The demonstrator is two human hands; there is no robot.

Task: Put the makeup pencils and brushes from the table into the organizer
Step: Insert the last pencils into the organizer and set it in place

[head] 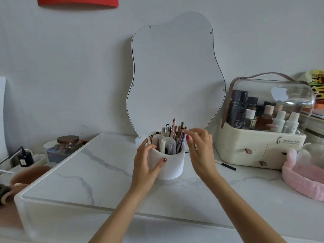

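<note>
- Organizer (pixel 171 165): white round cup with inner dividers, upright on the marble-patterned table (pixel 98 172), just right of frame centre
- Contents: makeup pencils and brushes (pixel 174 133) stand upright in its compartments, tips above the rim
- Left hand (pixel 146 163): wrapped around the organizer's left wall, thumb across the front, fingers at the rim; grasping the cup
- Right hand (pixel 199 151): raised beside the organizer's right rim, thumb and forefinger pinched close at the tops of the standing pencils; whether a pencil is gripped between them cannot be told
- Loose pencil (pixel 226 165): cream barrel with black end, lying flat on the table right of the right hand, in front of the storage case
- Storage case (pixel 263 127): cream base with drawers, clear domed lid and strap handle, bottles inside; right of frame
- Mirror (pixel 175 76): wavy outline, leaning against the wall directly behind the organizer
- Pink fluffy headband (pixel 301 178): right edge of frame, below the case
- Jar with copper-coloured lid (pixel 67 145): left of frame, beyond the table's raised edge
- Black charger (pixel 25 158) with cable: far left, beside the jar
</note>
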